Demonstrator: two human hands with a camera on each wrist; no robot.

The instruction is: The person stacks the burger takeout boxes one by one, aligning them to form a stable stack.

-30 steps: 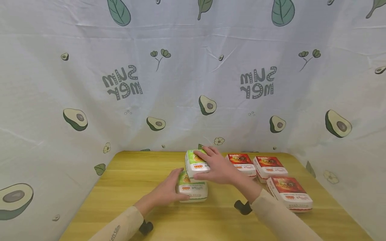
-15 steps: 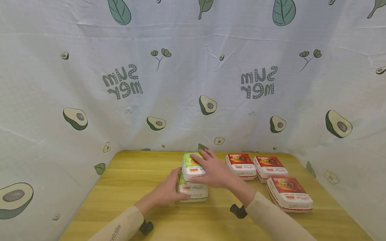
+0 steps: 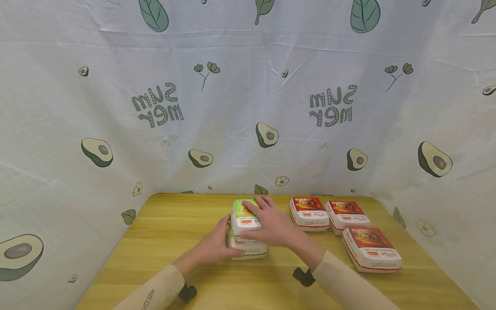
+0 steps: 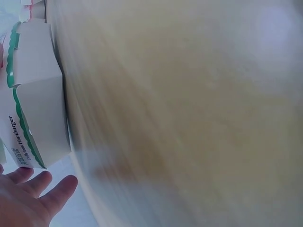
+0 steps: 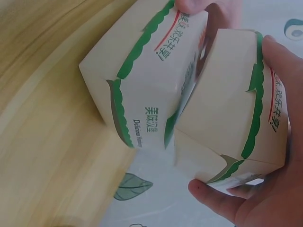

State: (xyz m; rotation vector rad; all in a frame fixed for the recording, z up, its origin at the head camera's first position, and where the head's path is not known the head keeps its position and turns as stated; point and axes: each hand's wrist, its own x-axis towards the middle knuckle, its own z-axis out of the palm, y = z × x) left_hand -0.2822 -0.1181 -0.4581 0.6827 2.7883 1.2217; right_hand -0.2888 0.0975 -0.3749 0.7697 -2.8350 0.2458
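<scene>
A green-and-white burger box [image 3: 253, 247] stands on the wooden table, its top mostly covered. My left hand [image 3: 211, 243] holds it from the left, thumb along its front; in the left wrist view, fingers [image 4: 59, 194] show by the box's end. Above it, my right hand [image 3: 273, 224] grips a second green-and-white burger box [image 3: 246, 221], thumb on the front and fingers over the top and far side. In the right wrist view the upper box [image 5: 222, 94] sits at an angle to the lower box [image 5: 156, 80], their edges very close; whether they touch I cannot tell.
Three red-and-white burger boxes lie on the right of the table: one at the back [image 3: 309, 217], one beside it [image 3: 347, 218] and one nearer the front [image 3: 372, 254]. A white avocado-print curtain [image 3: 232, 107] hangs behind and around the wooden table [image 3: 162, 228].
My right hand has carried the upper green box left and down, until it sits over the lower one. The left hand and lower box have stayed in place.
</scene>
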